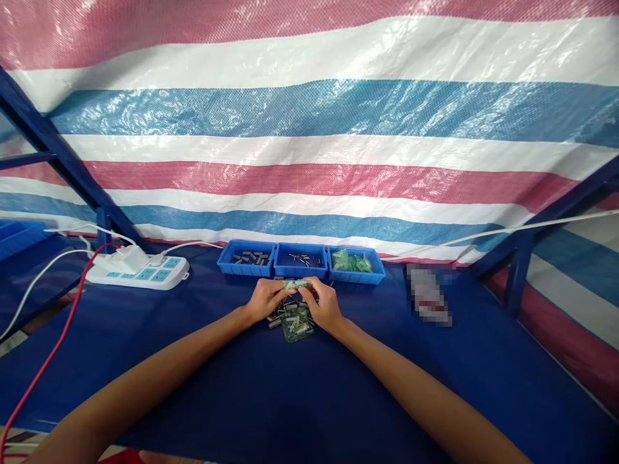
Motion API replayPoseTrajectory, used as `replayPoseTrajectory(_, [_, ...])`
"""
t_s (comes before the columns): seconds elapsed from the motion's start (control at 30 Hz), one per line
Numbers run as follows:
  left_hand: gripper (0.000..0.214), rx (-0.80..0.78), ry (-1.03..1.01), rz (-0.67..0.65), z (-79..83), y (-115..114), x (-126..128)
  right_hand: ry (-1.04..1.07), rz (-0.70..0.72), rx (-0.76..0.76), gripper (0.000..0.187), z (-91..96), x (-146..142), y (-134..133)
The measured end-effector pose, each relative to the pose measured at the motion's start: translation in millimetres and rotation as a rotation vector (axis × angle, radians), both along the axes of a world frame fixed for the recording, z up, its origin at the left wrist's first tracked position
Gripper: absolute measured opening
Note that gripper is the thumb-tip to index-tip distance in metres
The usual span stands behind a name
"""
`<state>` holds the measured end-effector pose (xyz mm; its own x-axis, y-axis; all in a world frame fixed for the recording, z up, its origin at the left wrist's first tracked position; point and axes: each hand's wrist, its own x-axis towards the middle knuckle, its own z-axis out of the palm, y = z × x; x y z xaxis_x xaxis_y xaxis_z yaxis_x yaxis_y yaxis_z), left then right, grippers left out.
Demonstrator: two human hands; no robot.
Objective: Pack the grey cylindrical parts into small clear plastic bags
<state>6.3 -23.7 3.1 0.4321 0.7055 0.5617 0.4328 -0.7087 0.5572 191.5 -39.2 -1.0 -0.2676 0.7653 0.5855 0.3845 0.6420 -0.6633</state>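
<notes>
At twelve o'clock, blue plastic trays (300,272) sit part-filled; my left hand (265,300) and right hand (323,307) pinch a pale-green packet (296,284), grey metal pieces (275,324) remaining loose.

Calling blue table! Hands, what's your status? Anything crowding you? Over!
Left hand, right hand: both pinching small green packet. Crowding close: loose metal parts, second green packet on table. Three blue bins just beyond.
</notes>
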Motion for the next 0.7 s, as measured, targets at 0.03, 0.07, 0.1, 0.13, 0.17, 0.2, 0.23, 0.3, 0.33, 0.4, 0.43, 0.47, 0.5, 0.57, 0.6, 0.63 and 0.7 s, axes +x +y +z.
replayPoseTrajectory(0.03, [0.046, 0.001, 0.000, -0.003, -0.9, 0.3, -0.2, -0.003, 0.004, -0.004, 0.021, -0.2, 0.1, 0.0])
replayPoseTrajectory(0.07, [0.047, 0.002, 0.001, -0.003, -1.6, 0.6, -0.4, -0.005, 0.009, -0.009, 0.021, -0.2, 0.3, -0.1])
replayPoseTrajectory(0.1, [0.048, 0.003, 0.004, -0.003, -2.0, 0.7, -0.6, -0.007, 0.012, -0.016, 0.021, 0.0, 0.4, -0.3])
replayPoseTrajectory(0.13, [0.048, 0.002, 0.011, -0.003, -2.1, 0.7, -0.7, -0.008, 0.014, -0.023, 0.020, 0.4, 0.5, -0.6])
replayPoseTrajectory(0.17, [0.048, -0.001, 0.022, -0.005, -1.9, 0.5, -0.7, -0.008, 0.014, -0.028, 0.020, 1.0, 0.6, -0.8])
replayPoseTrajectory(0.2, [0.047, -0.006, 0.037, -0.008, -1.2, 0.1, -0.8, -0.007, 0.011, -0.030, 0.020, 1.8, 0.6, -1.1])
replayPoseTrajectory(0.23, [0.047, -0.014, 0.050, -0.012, -0.3, -0.4, -0.7, -0.007, 0.008, -0.030, 0.020, 2.6, 0.6, -1.3])
replayPoseTrajectory(0.3, [0.048, -0.038, 0.062, -0.018, 2.1, -1.7, -0.6, -0.007, -0.002, -0.019, 0.020, 4.0, 0.6, -1.5])
replayPoseTrajectory(0.33, [0.049, -0.050, 0.061, -0.017, 3.2, -2.3, -0.5, -0.007, -0.010, -0.011, 0.021, 4.4, 0.6, -1.4])
replayPoseTrajectory(0.4, [0.052, -0.068, 0.052, -0.012, 4.8, -2.9, -0.1, -0.007, -0.028, 0.004, 0.023, 4.5, 0.7, -1.0])
replayPoseTrajectory(0.43, [0.052, -0.069, 0.049, -0.008, 5.1, -2.8, 0.2, -0.008, -0.036, 0.010, 0.024, 4.3, 0.8, -0.7])
replayPoseTrajectory(0.47, [0.052, -0.065, 0.050, -0.005, 5.2, -2.6, 0.4, -0.009, -0.043, 0.017, 0.024, 4.0, 1.0, -0.5])
replayPoseTrajectory(0.5, [0.051, -0.058, 0.052, -0.004, 5.0, -2.3, 0.5, -0.013, -0.046, 0.024, 0.025, 3.7, 1.2, -0.3])
replayPoseTrajectory(0.57, [0.049, -0.046, 0.061, -0.009, 4.4, -1.8, 0.7, -0.028, -0.032, 0.044, 0.025, 3.6, 1.4, -0.1])
replayPoseTrajectory(0.6, [0.048, -0.045, 0.065, -0.011, 4.2, -1.7, 0.7, -0.037, -0.016, 0.057, 0.025, 3.8, 1.5, -0.2])
replayPoseTrajectory(0.63, [0.046, -0.046, 0.068, -0.012, 4.2, -1.8, 0.8, -0.044, 0.003, 0.070, 0.025, 4.1, 1.4, -0.3])
replayPoseTrajectory(0.7, [0.041, -0.052, 0.069, -0.003, 4.9, -2.4, 0.9, -0.043, 0.034, 0.090, 0.023, 5.1, 1.0, -0.7])
